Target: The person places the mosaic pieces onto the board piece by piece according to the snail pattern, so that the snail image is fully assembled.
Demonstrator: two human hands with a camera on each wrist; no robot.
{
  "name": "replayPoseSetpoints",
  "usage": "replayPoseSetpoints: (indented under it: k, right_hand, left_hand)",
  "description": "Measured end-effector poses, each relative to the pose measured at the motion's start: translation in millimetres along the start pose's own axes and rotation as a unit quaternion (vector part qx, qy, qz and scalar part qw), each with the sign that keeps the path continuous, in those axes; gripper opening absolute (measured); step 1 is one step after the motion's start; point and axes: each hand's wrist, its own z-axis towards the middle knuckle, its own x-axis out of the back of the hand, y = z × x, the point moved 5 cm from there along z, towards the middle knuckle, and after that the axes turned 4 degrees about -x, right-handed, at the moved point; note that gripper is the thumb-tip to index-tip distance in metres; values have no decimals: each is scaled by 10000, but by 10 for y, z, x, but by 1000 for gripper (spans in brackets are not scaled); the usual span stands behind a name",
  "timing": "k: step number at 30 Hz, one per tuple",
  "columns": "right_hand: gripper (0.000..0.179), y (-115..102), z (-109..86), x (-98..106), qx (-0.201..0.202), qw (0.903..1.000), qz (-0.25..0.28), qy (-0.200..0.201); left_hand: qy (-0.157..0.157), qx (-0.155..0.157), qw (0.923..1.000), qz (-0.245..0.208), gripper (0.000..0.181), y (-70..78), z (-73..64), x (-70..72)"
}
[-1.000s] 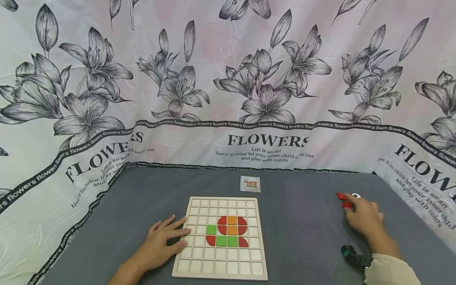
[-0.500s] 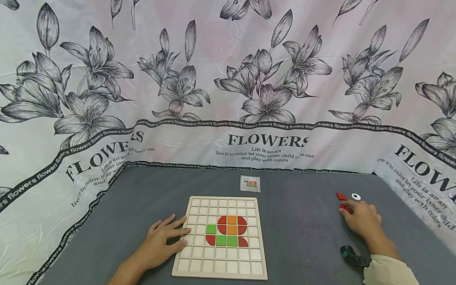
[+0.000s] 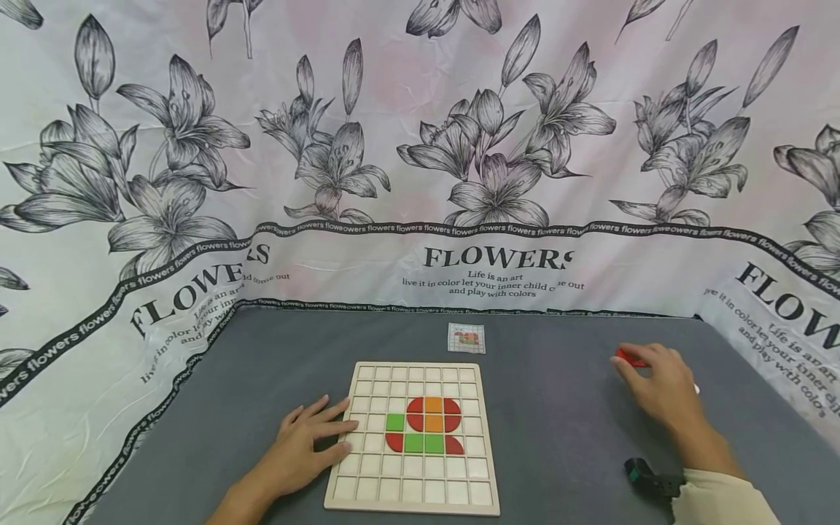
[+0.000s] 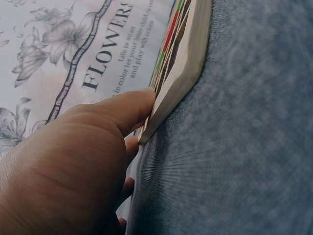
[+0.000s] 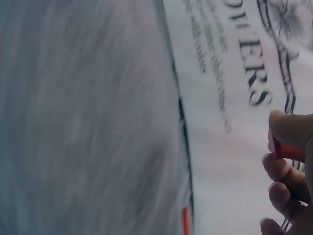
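Observation:
My left hand [image 3: 298, 456] rests with spread fingers on the left edge of a wooden grid board [image 3: 367, 492]. In the left wrist view the thumb [image 4: 132, 110] touches the board's rim. Red, orange [image 3: 434, 414] and green [image 3: 414, 442] tiles fill several cells of the board. Over at the right, my right hand [image 3: 663, 386] pinches a small red tile [image 5: 288, 151] between thumb and fingers. Another red tile [image 5: 186, 221] lies on the table in the right wrist view. A white piece [image 3: 697, 389] is mostly hidden behind the right hand.
Beyond the board lies a small card [image 3: 467, 338] printed with a coloured grid picture. A black wrist strap device [image 3: 646, 477] sits at the right wrist. Grey cloth covers the table [image 3: 551, 430], and a flower-printed curtain [image 3: 367, 262] hangs around its back and sides.
My right hand has picked up a red tile and moved slightly away from me, above the other red tile. The left hand stays on the board. The head view has shifted slightly.

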Motion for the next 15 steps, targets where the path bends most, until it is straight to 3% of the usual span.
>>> replayPoseSetpoints:
  k: [15]
  right_hand:
    - [30,-856,31,151,892,9930,488,601]
  left_hand:
    - [-36,109,9999,-33,40,-16,6,-7]
